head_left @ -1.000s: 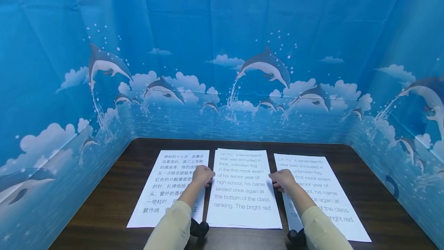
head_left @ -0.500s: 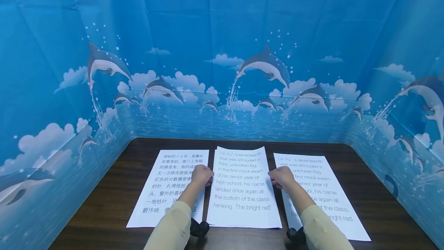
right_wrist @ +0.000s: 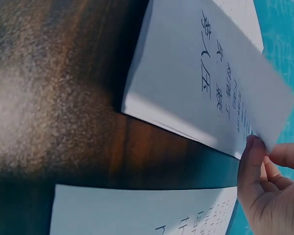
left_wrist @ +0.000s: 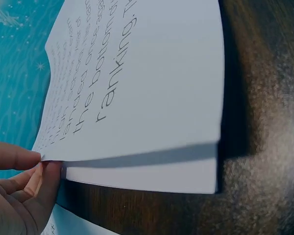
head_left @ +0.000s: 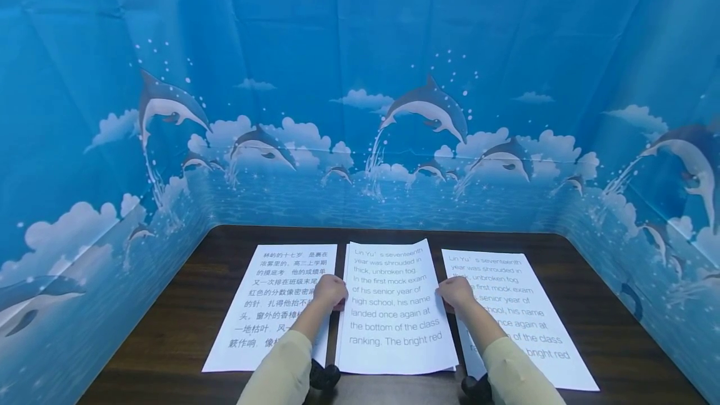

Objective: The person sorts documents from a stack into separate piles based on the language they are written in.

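Note:
My left hand [head_left: 330,291] pinches the left edge of a printed sheet of paper [head_left: 390,305] with English text. On its right edge, the thumb and fingers of my right hand [head_left: 457,292] pinch it too. The sheet bows a little and is raised over the paper stack [left_wrist: 147,178] in the middle, with a gap showing in the left wrist view. Under the lifted sheet [right_wrist: 269,93], the right wrist view shows Chinese characters on the top page of the stack. Most of that page is hidden from the head view.
A sheet with Chinese text [head_left: 270,305] lies on the left of the dark wooden table [head_left: 157,330]. Another with English text [head_left: 534,314] lies on the right, partly under my right forearm. A blue dolphin-print curtain [head_left: 315,205] surrounds the table's back and sides.
The English sheet has lifted off the middle stack and shifted slightly toward me between both hands. Edges of the paper beneath now show at its upper left and lower right.

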Available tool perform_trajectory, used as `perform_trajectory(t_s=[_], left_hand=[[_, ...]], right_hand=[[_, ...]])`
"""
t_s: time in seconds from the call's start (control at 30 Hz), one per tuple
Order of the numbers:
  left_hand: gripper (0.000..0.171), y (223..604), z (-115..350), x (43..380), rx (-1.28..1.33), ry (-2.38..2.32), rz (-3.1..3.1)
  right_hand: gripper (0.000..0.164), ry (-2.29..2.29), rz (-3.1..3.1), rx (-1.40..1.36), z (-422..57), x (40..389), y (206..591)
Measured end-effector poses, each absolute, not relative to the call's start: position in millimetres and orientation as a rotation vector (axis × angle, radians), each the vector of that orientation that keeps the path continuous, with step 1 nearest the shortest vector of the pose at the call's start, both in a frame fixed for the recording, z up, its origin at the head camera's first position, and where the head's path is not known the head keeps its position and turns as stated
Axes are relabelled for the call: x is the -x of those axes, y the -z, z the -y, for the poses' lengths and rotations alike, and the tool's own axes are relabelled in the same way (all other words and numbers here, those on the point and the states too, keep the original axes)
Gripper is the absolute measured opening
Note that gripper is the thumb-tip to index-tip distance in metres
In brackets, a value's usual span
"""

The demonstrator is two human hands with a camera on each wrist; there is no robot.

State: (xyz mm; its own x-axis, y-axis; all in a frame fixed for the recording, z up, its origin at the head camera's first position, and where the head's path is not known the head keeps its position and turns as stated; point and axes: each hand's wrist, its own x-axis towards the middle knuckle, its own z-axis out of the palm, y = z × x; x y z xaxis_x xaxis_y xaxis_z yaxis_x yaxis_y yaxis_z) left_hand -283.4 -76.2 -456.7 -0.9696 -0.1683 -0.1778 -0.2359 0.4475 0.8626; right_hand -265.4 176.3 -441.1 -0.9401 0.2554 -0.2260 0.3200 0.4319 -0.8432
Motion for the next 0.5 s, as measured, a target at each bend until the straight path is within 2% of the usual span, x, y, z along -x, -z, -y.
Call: perform_trajectory(t_s=[0.27, 0.5], left_hand=[[0.021, 453.2, 72.2, 284.9, 0.36, -1.499, -2.664], [0.017, 447.2, 70.8, 288.6, 0.357, -1.454, -2.683]], right_hand=[[0.014, 1.537, -2.602, -0.557, -178.0, 267.1, 442.5], [0.021, 1.533, -2.596, -0.575, -183.3, 271.8, 440.3]])
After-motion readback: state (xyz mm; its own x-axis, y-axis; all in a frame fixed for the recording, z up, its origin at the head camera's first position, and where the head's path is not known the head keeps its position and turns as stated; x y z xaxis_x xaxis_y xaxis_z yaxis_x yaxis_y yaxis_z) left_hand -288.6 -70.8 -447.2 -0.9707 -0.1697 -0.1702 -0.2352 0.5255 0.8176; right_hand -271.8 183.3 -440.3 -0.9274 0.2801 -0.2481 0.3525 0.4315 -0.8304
